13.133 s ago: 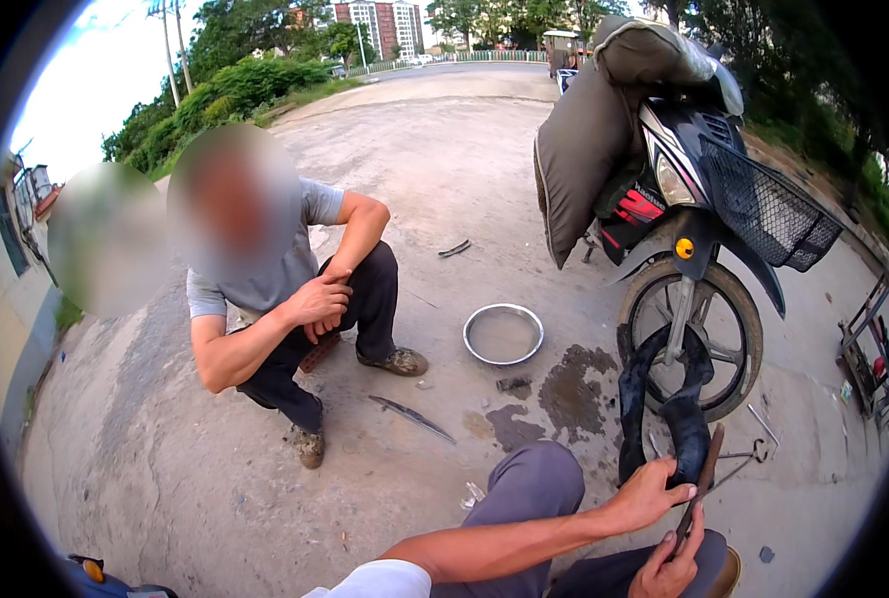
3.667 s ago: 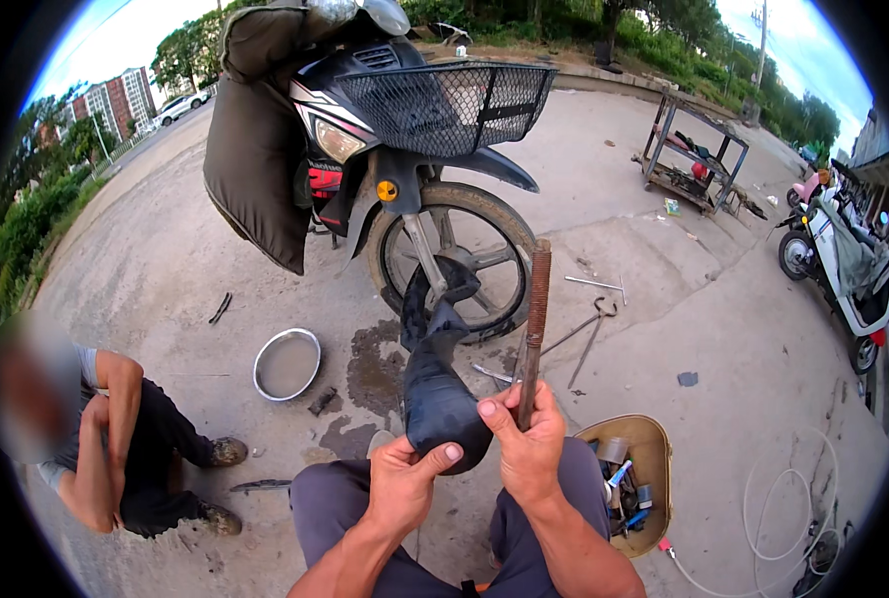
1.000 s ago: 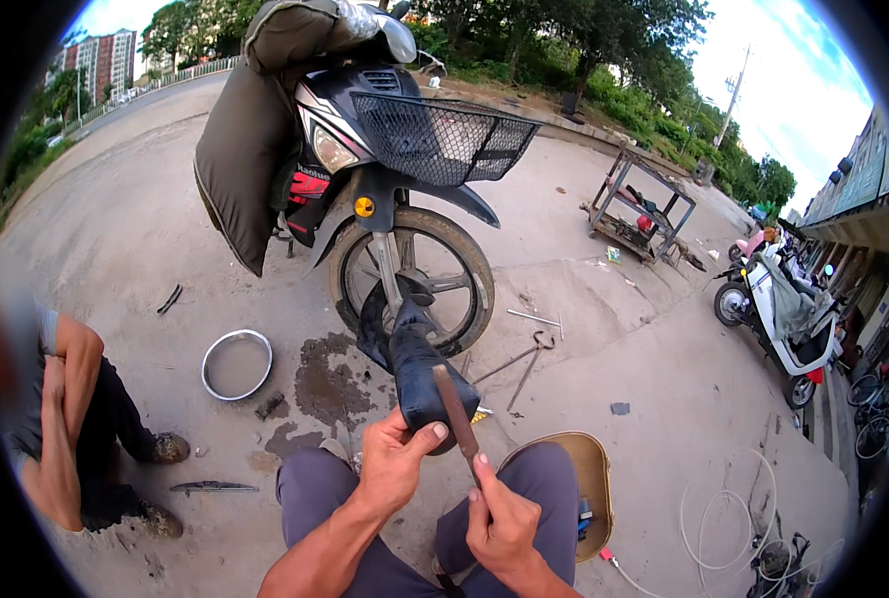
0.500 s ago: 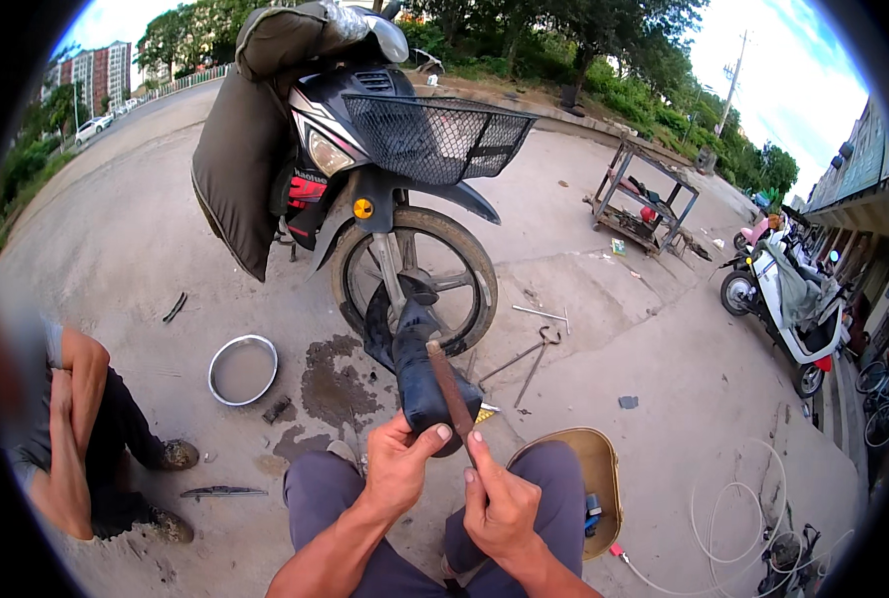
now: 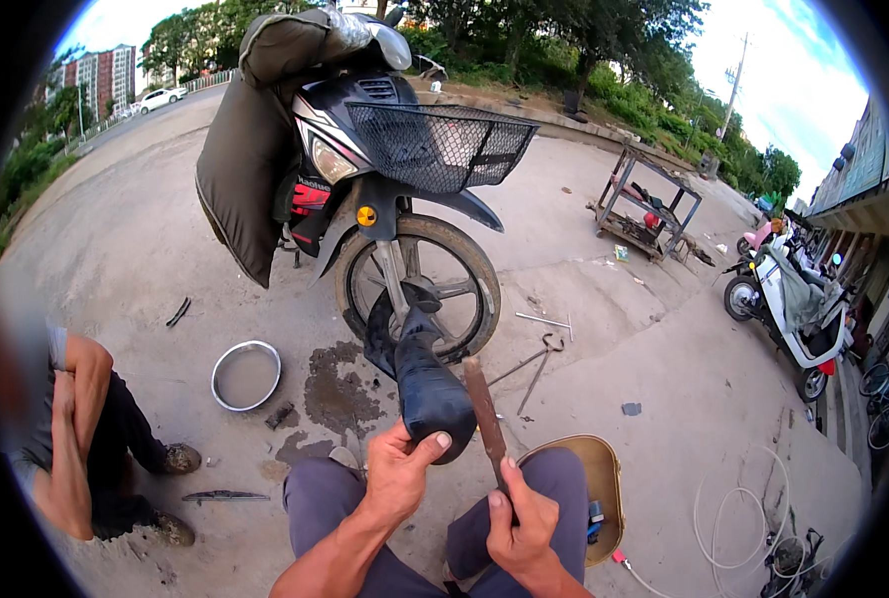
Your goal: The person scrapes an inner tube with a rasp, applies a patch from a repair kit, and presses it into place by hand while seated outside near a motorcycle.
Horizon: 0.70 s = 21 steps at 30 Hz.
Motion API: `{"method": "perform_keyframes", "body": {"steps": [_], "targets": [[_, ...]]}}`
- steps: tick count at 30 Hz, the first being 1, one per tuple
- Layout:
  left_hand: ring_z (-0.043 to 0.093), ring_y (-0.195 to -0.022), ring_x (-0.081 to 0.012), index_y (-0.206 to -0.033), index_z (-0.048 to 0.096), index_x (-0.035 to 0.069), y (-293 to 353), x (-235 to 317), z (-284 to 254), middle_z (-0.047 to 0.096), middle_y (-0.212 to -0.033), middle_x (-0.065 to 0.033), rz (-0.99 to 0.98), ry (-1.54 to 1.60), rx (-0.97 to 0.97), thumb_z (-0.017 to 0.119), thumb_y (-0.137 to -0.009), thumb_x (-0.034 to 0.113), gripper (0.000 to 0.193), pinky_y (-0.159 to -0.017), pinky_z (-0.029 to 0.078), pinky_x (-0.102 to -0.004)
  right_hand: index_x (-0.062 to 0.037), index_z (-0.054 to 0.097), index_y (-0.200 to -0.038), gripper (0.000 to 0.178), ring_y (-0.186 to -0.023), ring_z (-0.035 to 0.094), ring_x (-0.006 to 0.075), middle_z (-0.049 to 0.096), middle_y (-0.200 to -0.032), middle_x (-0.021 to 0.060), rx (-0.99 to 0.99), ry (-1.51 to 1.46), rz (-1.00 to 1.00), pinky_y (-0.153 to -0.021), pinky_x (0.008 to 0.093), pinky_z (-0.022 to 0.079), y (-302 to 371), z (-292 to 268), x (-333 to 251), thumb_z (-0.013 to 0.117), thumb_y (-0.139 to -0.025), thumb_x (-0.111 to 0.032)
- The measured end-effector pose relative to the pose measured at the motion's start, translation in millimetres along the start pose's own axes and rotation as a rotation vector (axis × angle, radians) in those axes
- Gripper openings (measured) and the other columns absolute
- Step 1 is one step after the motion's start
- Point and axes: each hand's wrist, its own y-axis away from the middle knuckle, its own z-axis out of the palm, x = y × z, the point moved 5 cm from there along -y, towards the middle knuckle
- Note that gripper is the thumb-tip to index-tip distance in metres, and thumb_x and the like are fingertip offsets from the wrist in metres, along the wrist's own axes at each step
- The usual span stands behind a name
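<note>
- The wearer's left hand [image 5: 396,476] grips the near end of a black rubber tube [image 5: 434,404], the thumb pressed on top and the other fingers curled underneath.
- The tube, bulging at this end, lies between the wearer's knees and a parked motorbike [image 5: 364,140]; its far part loops beside the fork, in front of the front wheel [image 5: 486,289].
- The right hand [image 5: 522,520] has its fingers closed around the lower end of a flat, rusty-brown bar [image 5: 484,414]. The bar points up and slightly left, just beside the tube; whether they touch, I cannot tell.
- By the wearer's right knee, a tan container [image 5: 612,478] holds small items, one of them blue.
- On the ground past the tube lie a T-shaped metal tool [image 5: 544,320] and a long-handled, tong-like tool [image 5: 536,371].
- Left of the wheel, a round metal basin [image 5: 246,345] holds murky liquid, near a dark wet patch [image 5: 337,387].
- At the far left, another person sits low with arms [image 5: 70,424] folded together, near a long dark strip [image 5: 225,495].
- To the right, a pale hose [image 5: 699,508] lies coiled; beyond stand a metal rack [image 5: 636,231] and a white scooter [image 5: 798,309].
</note>
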Motion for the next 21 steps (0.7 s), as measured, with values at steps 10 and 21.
{"method": "perform_keyframes", "body": {"steps": [10,21], "targets": [[0.062,-0.086,-0.0079,-0.106,0.071,-0.002,1,-3,-4,0.071,-0.098,-0.0026,0.006,0.001,-0.031,0.069,-0.091,0.001,0.016,-0.079,0.05,-0.0245,0.0005,0.063,-0.128,0.05,-0.051,0.059,0.0244,0.062,-0.069,0.011,-0.163,0.106,0.016,-0.049,0.0328,0.045,-3,23,-4,0.068,-0.079,0.004],[0.062,-0.087,-0.0082,-0.106,0.071,-0.002,-1,-6,-5,0.071,-0.099,-0.0034,-0.001,-0.003,-0.014,0.068,-0.09,0.001,0.016,-0.079,0.05,-0.0248,0.0044,0.066,-0.123,0.045,-0.049,0.058,0.0235,0.062,-0.069,0.0103,-0.157,0.141,0.01,-0.049,0.032,0.046,-20,23,-2,0.066,-0.078,0.004]]}}
